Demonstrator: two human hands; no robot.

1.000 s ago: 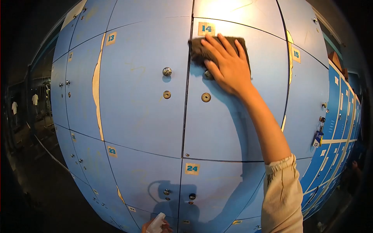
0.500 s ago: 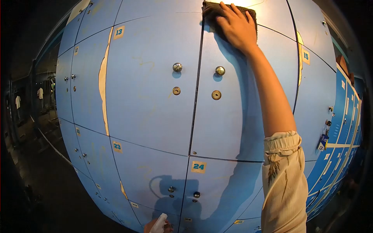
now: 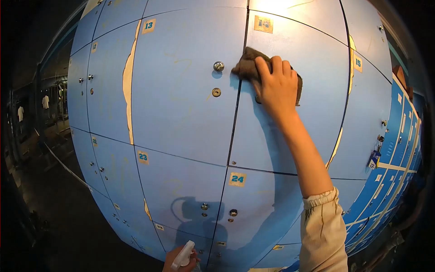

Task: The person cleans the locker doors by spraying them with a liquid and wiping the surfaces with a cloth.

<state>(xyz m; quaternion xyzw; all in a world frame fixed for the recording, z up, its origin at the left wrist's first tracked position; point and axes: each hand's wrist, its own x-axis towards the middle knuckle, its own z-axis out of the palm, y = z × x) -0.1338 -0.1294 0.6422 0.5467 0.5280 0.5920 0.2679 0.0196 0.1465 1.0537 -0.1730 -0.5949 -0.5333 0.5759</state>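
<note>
My right hand (image 3: 277, 90) presses a dark brown cloth (image 3: 247, 67) flat against a blue locker door (image 3: 258, 140), below its worn number label (image 3: 263, 24). The cloth and fingers cover this door's knob and most of its lock. At the bottom edge, my left hand (image 3: 170, 260) is wrapped round a spray bottle (image 3: 184, 255); only its white trigger head shows clearly. To the left of the cloth, the door marked 13 has a round metal knob (image 3: 218, 66) with a keyhole lock (image 3: 216, 92) under it.
Door 24 (image 3: 253, 195) and door 23 (image 3: 176, 190) lie below, with knobs sticking out. Torn pale edging (image 3: 129, 84) runs beside door 13. A padlock with a blue tag (image 3: 374, 159) hangs at the right. Brighter blue lockers (image 3: 393, 140) stand farther right.
My right hand has slid the cloth down the door from above, uncovering the number label and covering the knob. The left hand with the spray bottle has risen slightly in view.
</note>
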